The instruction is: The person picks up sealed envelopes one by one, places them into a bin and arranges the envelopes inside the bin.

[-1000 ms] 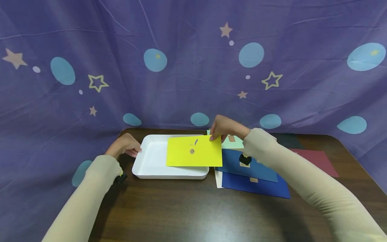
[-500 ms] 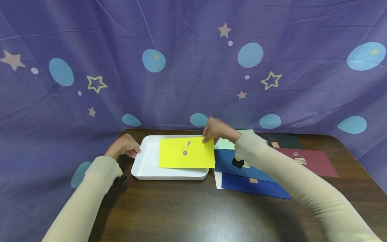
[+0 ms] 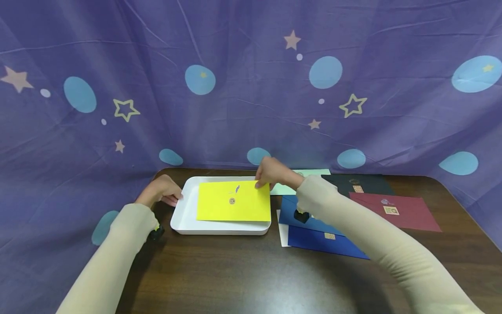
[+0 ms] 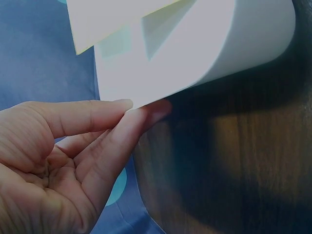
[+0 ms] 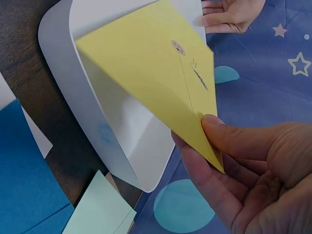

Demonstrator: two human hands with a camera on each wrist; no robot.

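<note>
My right hand (image 3: 269, 172) pinches the far right corner of a yellow envelope (image 3: 233, 207), thumb on top and fingers beneath, as the right wrist view shows. The envelope, with a round sticker and a small purple print, is held over a white tray (image 3: 184, 213). In the right wrist view the tray's inner floor shows beneath the envelope's lifted edge. My left hand (image 3: 166, 190) grips the tray's left rim between thumb and fingers, seen close up in the left wrist view.
Right of the tray lie a pale green envelope (image 3: 284, 190), a dark green one (image 3: 374, 184), a red one (image 3: 408, 213), a teal-blue one (image 3: 288, 213), a dark blue one (image 3: 325, 246) and a white one (image 3: 283, 233). A patterned purple curtain (image 3: 235, 131) hangs behind the wooden table (image 3: 219, 274).
My right hand has carried the yellow envelope leftward and slightly nearer, from overhanging the tray's right edge to above the tray. The left hand keeps its grip on the rim.
</note>
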